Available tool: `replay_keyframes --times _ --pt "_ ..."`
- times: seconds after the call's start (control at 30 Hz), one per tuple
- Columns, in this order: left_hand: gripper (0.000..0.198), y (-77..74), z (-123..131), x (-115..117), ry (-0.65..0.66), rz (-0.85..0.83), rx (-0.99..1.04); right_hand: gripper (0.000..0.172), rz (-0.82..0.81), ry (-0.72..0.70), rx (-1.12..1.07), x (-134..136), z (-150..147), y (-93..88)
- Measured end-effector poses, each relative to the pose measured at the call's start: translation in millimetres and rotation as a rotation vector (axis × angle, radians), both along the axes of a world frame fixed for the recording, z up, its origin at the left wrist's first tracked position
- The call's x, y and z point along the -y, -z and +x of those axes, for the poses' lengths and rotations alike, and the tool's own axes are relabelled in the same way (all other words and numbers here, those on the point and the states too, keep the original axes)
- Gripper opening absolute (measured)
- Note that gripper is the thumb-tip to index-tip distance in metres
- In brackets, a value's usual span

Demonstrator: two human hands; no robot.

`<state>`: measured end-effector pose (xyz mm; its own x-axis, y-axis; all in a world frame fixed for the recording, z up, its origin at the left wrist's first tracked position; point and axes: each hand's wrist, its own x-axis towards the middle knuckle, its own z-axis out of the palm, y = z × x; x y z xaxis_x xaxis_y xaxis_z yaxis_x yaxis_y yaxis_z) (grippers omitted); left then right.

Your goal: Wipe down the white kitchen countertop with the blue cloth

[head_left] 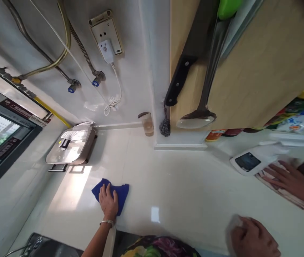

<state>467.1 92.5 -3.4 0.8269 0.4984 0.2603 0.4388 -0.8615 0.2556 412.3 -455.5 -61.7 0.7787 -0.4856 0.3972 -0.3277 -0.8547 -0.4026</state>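
Observation:
My left hand [108, 202], with a silver bracelet at its wrist, presses flat on a dark blue cloth [123, 194] on the white countertop [178, 192]. Low on the right, my right hand [255, 237] is curled into a fist near the counter's front edge. A blurred whitish patch shows at its fingers; what it is, I cannot make out. Farther right, another hand [293, 182], seemingly a co-worker's, lies on a patterned cloth [280, 191]. Beside that cloth is a white device with a dark screen [248, 162].
A lidded electric pan [73, 144] stands back left near the window. By the wall is a cup [147, 124]. A knife [180, 80], a ladle [202, 107] and a steel scrubber [165, 127] hang by the wooden panel [240, 96]. Bright packets [291, 117] stand right.

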Motion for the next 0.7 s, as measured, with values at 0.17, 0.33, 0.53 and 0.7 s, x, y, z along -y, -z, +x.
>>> replay_keyframes --times 0.17,0.33,0.53,0.7 --pt "0.051 -6.8 70 12 0.075 -0.040 0.001 0.039 -0.086 0.028 -0.014 -8 3 -11.1" --pt "0.053 -8.5 129 35 0.103 -0.068 0.016 0.030 -0.102 0.040 -0.022 -15 9 -21.9" --pt "0.052 -6.0 134 77 0.370 -0.156 0.041 0.031 -0.096 0.071 -0.001 -16 10 -23.8" --pt "0.050 2.2 93 113 0.592 -0.217 0.065 0.032 -0.099 0.052 0.041 -12 10 -18.9"
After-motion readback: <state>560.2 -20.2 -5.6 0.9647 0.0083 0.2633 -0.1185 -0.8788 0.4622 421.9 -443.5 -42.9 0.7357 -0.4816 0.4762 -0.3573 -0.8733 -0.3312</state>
